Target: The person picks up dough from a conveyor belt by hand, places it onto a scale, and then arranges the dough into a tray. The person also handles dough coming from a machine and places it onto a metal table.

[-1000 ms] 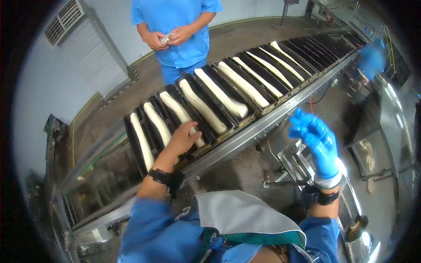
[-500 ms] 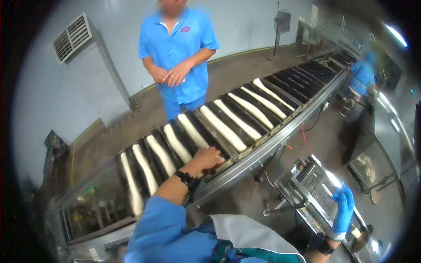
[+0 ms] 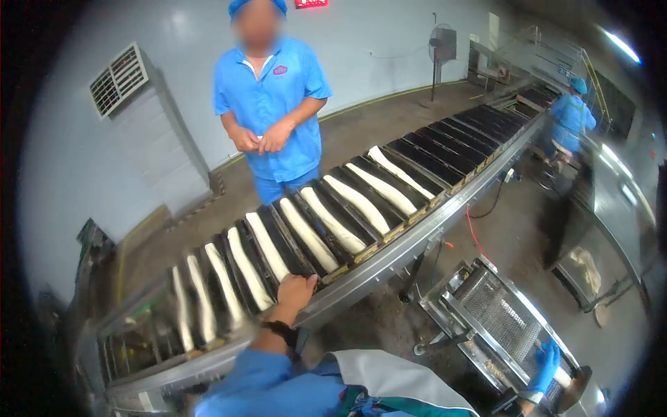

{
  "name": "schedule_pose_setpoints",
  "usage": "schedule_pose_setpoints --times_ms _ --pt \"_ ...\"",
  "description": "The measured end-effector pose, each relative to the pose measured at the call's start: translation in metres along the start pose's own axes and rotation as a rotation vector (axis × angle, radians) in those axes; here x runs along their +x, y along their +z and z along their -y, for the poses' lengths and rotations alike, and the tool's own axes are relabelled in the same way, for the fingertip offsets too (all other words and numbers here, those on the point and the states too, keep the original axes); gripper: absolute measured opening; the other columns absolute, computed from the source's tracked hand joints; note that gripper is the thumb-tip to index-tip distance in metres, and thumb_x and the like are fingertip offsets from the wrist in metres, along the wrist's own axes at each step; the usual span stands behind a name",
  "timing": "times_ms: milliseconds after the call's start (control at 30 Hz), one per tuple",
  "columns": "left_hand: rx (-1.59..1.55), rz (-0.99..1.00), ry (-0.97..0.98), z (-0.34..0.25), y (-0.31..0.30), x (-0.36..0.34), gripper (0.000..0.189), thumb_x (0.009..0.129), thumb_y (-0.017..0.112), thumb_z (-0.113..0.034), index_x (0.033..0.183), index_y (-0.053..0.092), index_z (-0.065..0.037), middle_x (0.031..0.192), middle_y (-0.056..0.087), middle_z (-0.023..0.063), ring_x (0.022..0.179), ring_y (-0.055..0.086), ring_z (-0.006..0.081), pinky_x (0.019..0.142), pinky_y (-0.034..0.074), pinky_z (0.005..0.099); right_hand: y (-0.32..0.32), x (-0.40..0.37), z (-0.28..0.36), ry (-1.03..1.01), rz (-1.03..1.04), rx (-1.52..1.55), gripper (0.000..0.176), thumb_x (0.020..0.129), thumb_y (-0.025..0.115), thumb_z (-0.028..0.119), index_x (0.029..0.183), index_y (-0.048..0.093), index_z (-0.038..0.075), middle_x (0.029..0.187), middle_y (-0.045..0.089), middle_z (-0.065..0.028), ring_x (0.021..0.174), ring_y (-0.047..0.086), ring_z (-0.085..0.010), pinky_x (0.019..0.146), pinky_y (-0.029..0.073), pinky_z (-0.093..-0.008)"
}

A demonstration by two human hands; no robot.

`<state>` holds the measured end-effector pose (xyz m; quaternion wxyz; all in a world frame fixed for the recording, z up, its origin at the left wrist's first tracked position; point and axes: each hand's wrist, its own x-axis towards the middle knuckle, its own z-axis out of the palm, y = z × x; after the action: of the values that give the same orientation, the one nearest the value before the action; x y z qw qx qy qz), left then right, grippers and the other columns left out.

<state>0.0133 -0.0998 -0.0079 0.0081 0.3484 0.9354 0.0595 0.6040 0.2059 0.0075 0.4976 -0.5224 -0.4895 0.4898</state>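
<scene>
My left hand (image 3: pixel 297 290), bare with a dark watch at the wrist, has its fingers curled over the near edge of a black baking pan (image 3: pixel 300 260). Long pale strips of dough lie in the pans; one dough strip (image 3: pixel 267 247) ends just beyond this hand, and another dough strip (image 3: pixel 309 236) lies to its right. On the lower right, my right hand (image 3: pixel 547 367) wears a blue glove, fingers stretched out. It is over a metal mesh conveyor (image 3: pixel 486 302), right beside a short pale dough piece (image 3: pixel 561 376).
The pan line rests on a metal-railed conveyor (image 3: pixel 389 258) running to the back right, where its pans hold no dough. A person in blue (image 3: pixel 274 111) stands across it with hands together. Another person (image 3: pixel 571 121) works farther back. A fan (image 3: pixel 442 45) stands by the wall.
My left hand and the dough-filled pans have shifted left and down in view. My right hand has lowered beside the dough piece. The person opposite stays in place, hands together.
</scene>
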Motion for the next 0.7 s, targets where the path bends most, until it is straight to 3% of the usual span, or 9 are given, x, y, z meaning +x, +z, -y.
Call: schedule_pose_setpoints --times_ms 167,267,367,433,467,500,567,600,700 --pt "-0.105 -0.230 -0.177 0.028 0.010 -0.022 0.056 0.090 0.043 -0.047 0.067 0.065 -0.001 0.077 0.062 0.0158 0.082 0.059 0.0350 0.076 0.047 0.0437 -0.007 0.047 -0.050 0.203 0.183 -0.109 0.028 0.088 0.056 0.016 0.115 0.057 0.008 0.096 0.060 -0.0028 0.077 0.055 -0.0115 0.069 0.046 -0.0264" --pt "-0.080 -0.239 -0.222 0.041 0.006 -0.039 0.048 0.089 0.048 -0.045 0.080 0.065 -0.001 0.087 0.061 0.0165 0.086 0.058 0.0354 0.078 0.047 0.0453 -0.041 0.080 -0.133 -0.202 0.154 -0.418 0.028 0.083 0.057 0.009 0.110 0.058 0.002 0.097 0.062 -0.0097 0.085 0.058 -0.0241 0.078 0.047 -0.0348" --pt "-0.011 -0.285 -0.230 0.047 -0.002 -0.043 0.039 0.090 0.050 -0.036 0.092 0.062 0.001 0.105 0.058 0.0200 0.098 0.054 0.0367 0.087 0.043 0.0449 -0.075 0.115 -0.126 -0.297 0.044 -1.023 0.034 0.077 0.058 0.006 0.109 0.056 -0.003 0.101 0.061 -0.0190 0.096 0.056 -0.0368 0.088 0.044 -0.0400" --pt "0.106 -0.450 -0.131 0.062 0.006 -0.044 0.038 0.091 0.049 -0.033 0.094 0.061 0.002 0.112 0.055 0.0218 0.104 0.051 0.0375 0.092 0.041 0.0439 -0.094 0.139 -0.110 -0.273 -0.013 -1.187 0.036 0.073 0.057 0.004 0.107 0.056 -0.005 0.105 0.058 -0.0247 0.101 0.054 -0.0401 0.089 0.043 -0.0418" --pt "0.080 -0.365 -0.176 0.057 -0.007 -0.048 0.036 0.091 0.048 -0.030 0.095 0.059 0.004 0.121 0.050 0.0235 0.111 0.047 0.0380 0.098 0.037 0.0427 -0.117 0.149 -0.114 -0.309 -0.076 -1.254 0.034 0.073 0.055 0.004 0.106 0.056 -0.004 0.105 0.058 -0.0257 0.099 0.055 -0.0405 0.087 0.043 -0.0433" --pt "0.075 -0.372 -0.164 0.060 -0.015 -0.052 0.036 0.091 0.047 -0.030 0.095 0.059 0.003 0.121 0.050 0.0234 0.111 0.047 0.0381 0.098 0.037 0.0425 -0.138 0.150 -0.111 -0.184 -0.037 -1.350 0.033 0.074 0.054 0.005 0.106 0.057 -0.002 0.104 0.058 -0.0259 0.098 0.056 -0.0398 0.086 0.044 -0.0439" --pt "0.056 -0.331 -0.196 0.080 -0.013 -0.055 0.034 0.091 0.048 -0.029 0.095 0.060 0.003 0.122 0.050 0.0240 0.110 0.048 0.0385 0.097 0.038 0.0427 -0.160 0.151 -0.092 0.079 0.300 -1.398 0.036 0.074 0.055 0.007 0.110 0.056 0.003 0.108 0.057 -0.0259 0.100 0.055 -0.0399 0.086 0.044 -0.0438" --pt "0.026 -0.321 -0.224 0.091 -0.013 -0.054 0.033 0.090 0.049 -0.029 0.095 0.059 0.003 0.120 0.050 0.0239 0.108 0.048 0.0389 0.095 0.038 0.0434 -0.172 0.153 -0.099 0.084 0.294 -1.301 0.040 0.072 0.059 0.011 0.111 0.056 0.007 0.115 0.054 -0.0253 0.104 0.053 -0.0404 0.086 0.045 -0.0440" --pt "-0.061 -0.406 -0.382 0.103 -0.017 -0.046 0.031 0.085 0.054 -0.025 0.100 0.057 0.003 0.111 0.052 0.0241 0.103 0.049 0.0387 0.092 0.039 0.0445 -0.129 0.105 -0.063 -0.238 0.257 -1.680 0.041 0.069 0.062 0.015 0.109 0.057 0.008 0.113 0.055 -0.0245 0.102 0.053 -0.0410 0.084 0.046 -0.0449"
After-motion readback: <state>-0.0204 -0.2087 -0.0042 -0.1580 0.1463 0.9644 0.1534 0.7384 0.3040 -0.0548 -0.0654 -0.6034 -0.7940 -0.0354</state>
